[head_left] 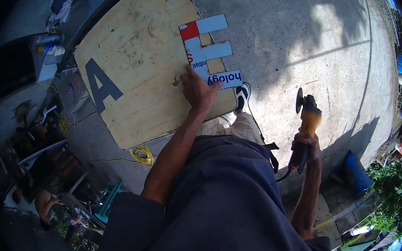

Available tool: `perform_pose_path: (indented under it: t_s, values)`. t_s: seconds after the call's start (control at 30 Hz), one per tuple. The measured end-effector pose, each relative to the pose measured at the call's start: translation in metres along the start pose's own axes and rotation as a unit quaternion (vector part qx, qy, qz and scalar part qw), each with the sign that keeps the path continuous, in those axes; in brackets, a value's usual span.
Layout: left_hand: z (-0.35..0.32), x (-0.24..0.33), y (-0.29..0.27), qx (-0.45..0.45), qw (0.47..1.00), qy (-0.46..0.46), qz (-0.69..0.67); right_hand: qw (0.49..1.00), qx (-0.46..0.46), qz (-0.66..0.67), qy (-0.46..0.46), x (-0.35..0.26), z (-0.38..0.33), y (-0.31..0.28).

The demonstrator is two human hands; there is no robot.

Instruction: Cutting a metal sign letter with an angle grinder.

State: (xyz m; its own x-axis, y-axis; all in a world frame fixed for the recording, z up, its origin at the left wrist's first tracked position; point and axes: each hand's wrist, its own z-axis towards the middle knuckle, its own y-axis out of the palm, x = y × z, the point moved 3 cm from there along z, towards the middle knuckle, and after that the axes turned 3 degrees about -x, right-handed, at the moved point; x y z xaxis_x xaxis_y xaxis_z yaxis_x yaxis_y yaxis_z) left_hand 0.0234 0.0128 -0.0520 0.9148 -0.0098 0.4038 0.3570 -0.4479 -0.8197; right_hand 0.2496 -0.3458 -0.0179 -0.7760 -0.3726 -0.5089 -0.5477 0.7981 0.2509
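The left hand [197, 89] lies flat, fingers spread wide, on a white letter-shaped cutout [207, 52] with a red corner, pressing its lower edge. The cutout rests on a plywood board [142, 68]; a dark letter [101, 84] lies on the board well to the left of this hand. The right hand [307, 146] grips the handle of a yellow angle grinder [307, 125], disc up, held clear of the board over the concrete ground [309, 42]. A shoe [241, 97] stands just right of the left wrist.

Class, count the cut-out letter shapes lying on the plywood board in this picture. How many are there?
2. A dark grey letter shape lies on the pale plywood board toward its left; a white, red-cornered letter shape lies at its right edge under the left hand.
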Motion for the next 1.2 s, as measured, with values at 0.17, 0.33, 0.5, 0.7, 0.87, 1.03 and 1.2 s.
perform_pose_path:
  t_s: [0.17, 0.33, 0.5, 0.7, 0.87, 1.03, 1.2]
  values:
    - [-0.002, -0.005, 0.013, 0.037, 0.999, 0.003, 0.038, 0.999, -0.031, -0.005, -0.014, -0.008, 0.013, -0.007]
    - [-0.007, -0.01, 0.02, 0.104, 0.979, 0.159, 0.073, 0.999, -0.039, -0.012, -0.013, -0.01, 0.022, -0.01]
    - [-0.019, 0.007, 0.026, 0.112, 0.981, 0.129, 0.087, 0.998, -0.048, -0.04, -0.007, -0.011, 0.026, -0.009]
    - [-0.021, 0.023, 0.033, 0.09, 0.996, 0.015, 0.004, 0.996, -0.069, -0.055, 0.002, -0.007, 0.03, -0.02]
    - [-0.037, 0.026, 0.043, 0.148, 0.982, 0.102, 0.05, 0.997, -0.06, -0.045, -0.001, -0.009, 0.027, -0.021]
    - [-0.052, 0.044, 0.051, 0.203, 0.972, 0.11, 0.049, 0.998, -0.054, -0.04, 0.007, -0.01, 0.021, -0.028]
    - [-0.107, 0.045, 0.048, -0.336, 0.808, -0.189, -0.445, 0.999, -0.033, -0.038, 0.016, -0.004, 0.013, -0.044]
